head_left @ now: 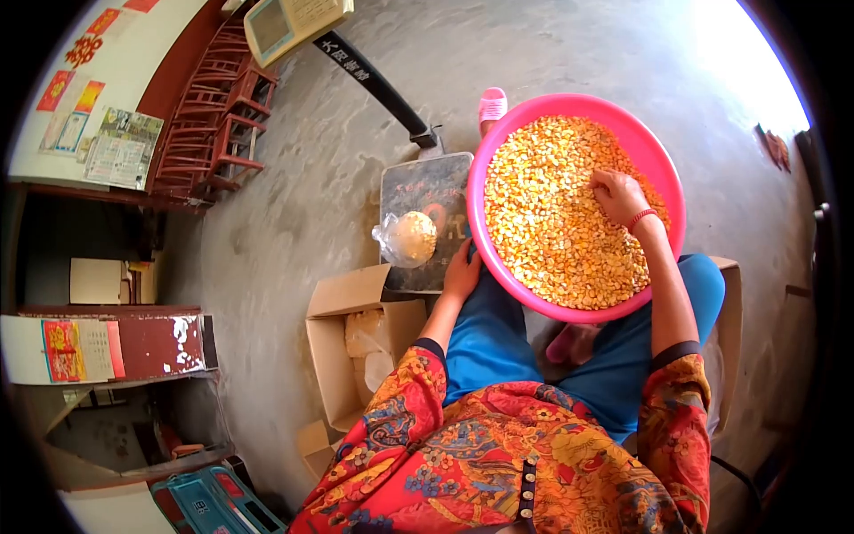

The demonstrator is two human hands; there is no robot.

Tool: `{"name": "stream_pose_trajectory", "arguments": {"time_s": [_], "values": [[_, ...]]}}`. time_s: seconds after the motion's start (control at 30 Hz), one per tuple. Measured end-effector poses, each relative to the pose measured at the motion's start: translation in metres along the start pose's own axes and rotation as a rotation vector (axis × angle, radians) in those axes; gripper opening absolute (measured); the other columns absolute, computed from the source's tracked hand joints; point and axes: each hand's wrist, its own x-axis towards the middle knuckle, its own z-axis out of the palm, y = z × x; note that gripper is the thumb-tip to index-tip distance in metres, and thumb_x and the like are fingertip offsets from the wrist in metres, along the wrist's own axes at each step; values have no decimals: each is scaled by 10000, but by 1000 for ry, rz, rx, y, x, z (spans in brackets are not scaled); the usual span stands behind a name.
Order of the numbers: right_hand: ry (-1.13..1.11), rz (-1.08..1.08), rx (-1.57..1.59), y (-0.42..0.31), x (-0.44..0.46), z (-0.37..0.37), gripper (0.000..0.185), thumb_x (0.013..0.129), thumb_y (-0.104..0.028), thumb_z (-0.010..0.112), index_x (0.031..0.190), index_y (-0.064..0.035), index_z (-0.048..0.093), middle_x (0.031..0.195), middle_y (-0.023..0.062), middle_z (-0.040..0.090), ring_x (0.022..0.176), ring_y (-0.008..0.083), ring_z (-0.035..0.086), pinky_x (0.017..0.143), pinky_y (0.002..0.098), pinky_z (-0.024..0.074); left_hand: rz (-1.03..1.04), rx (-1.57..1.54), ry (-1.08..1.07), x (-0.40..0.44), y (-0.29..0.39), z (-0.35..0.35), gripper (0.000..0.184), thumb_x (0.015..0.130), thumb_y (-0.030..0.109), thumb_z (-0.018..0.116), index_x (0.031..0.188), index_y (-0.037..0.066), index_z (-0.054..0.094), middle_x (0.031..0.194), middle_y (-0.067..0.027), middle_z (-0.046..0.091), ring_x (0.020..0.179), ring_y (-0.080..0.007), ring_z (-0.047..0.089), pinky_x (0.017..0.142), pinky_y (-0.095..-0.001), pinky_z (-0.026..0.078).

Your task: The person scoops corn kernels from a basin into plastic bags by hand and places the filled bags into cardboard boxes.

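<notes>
A large pink basin [669,151] full of yellow corn kernels [556,214] sits at my knees, tilted a little. Inside it, my right hand [620,198] is over the kernels with its fingers curled together; what they pinch, if anything, is hidden. My left hand [462,271] is at the basin's left side, its fingers against the outer wall by my knee, partly out of sight. On the platform scale [405,182] to the left lies a clear plastic bag [411,238] filled with corn kernels.
An open cardboard box [331,356] with bagged contents stands left of my legs; another box [731,329] is at the right. The scale's post [378,84] carries a display [289,27]. Red wooden chairs [233,125] line the wall. A pink shoe [492,105] shows beyond the basin.
</notes>
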Motion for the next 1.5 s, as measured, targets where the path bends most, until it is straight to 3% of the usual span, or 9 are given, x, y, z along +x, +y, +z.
{"name": "stream_pose_trajectory", "arguments": {"time_s": [0.53, 0.73, 0.87, 1.07, 1.23, 1.3, 1.4, 1.43, 1.5], "values": [[-13, 31, -30, 0, 0, 1, 123, 787, -142, 490, 829, -45, 553, 820, 165, 589, 806, 337, 564, 709, 420, 444, -54, 14, 22, -1, 0, -1, 511, 845, 368, 485, 1209, 10, 461, 1152, -255, 510, 1093, -372, 480, 912, -387, 383], [-14, 40, -40, 0, 0, 1, 122, 788, -141, 488, 823, -44, 552, 816, 166, 588, 802, 339, 563, 706, 423, 443, -196, -135, 57, -7, 17, -9, 412, 842, 270, 506, 1154, 1, 510, 1078, -222, 561, 994, -282, 554, 851, -330, 426], [-8, 40, -26, 0, -1, 1, 123, 788, -141, 488, 823, -44, 554, 811, 166, 586, 801, 339, 562, 706, 423, 441, -52, -88, 613, 1, -24, -18, 373, 781, 116, 556, 1134, -1, 527, 1003, -173, 580, 866, -258, 559, 777, -338, 444], [15, 33, -30, 2, 1, 4, 122, 784, -146, 491, 820, -47, 553, 808, 166, 579, 800, 340, 558, 704, 426, 441, -143, -206, 967, 21, -82, -81, 529, 774, 113, 578, 1258, 13, 390, 1182, -177, 460, 1080, -278, 447, 928, -367, 347], [35, 40, -40, 3, 0, 8, 111, 780, -144, 493, 811, -55, 552, 799, 166, 574, 804, 340, 559, 703, 426, 444, -214, -370, 830, 29, -75, -116, 589, 756, 155, 639, 1271, 43, 376, 1301, -177, 370, 1183, -285, 388, 969, -378, 326], [42, 32, -30, 3, -1, 8, 110, 781, -143, 493, 810, -55, 552, 798, 165, 574, 799, 340, 560, 701, 427, 445, -338, 72, 977, 30, -52, -120, 679, 730, 133, 687, 1296, 57, 319, 1288, -150, 371, 1158, -248, 397, 939, -379, 360], [50, 36, -35, 2, -1, 7, 109, 782, -141, 491, 810, -56, 552, 795, 163, 574, 791, 338, 562, 697, 428, 445, -484, -41, 977, 33, -22, -130, 754, 700, 159, 694, 1328, 89, 283, 1369, -159, 273, 1254, -303, 280, 1002, -421, 285], [49, 41, -50, 2, -1, 8, 108, 782, -140, 490, 812, -57, 553, 794, 162, 574, 788, 337, 563, 697, 429, 445, -462, 47, 960, 40, -38, -131, 802, 693, 140, 703, 1341, 67, 238, 1261, -170, 426, 1154, -288, 424, 940, -395, 358], [46, 40, -61, 2, 0, 8, 109, 783, -141, 491, 812, -56, 553, 794, 162, 574, 787, 337, 563, 697, 429, 446, -447, -118, 835, 47, -59, -131, 742, 691, 129, 706, 1300, 39, 293, 1149, -160, 507, 1043, -263, 496, 885, -369, 396]]}}
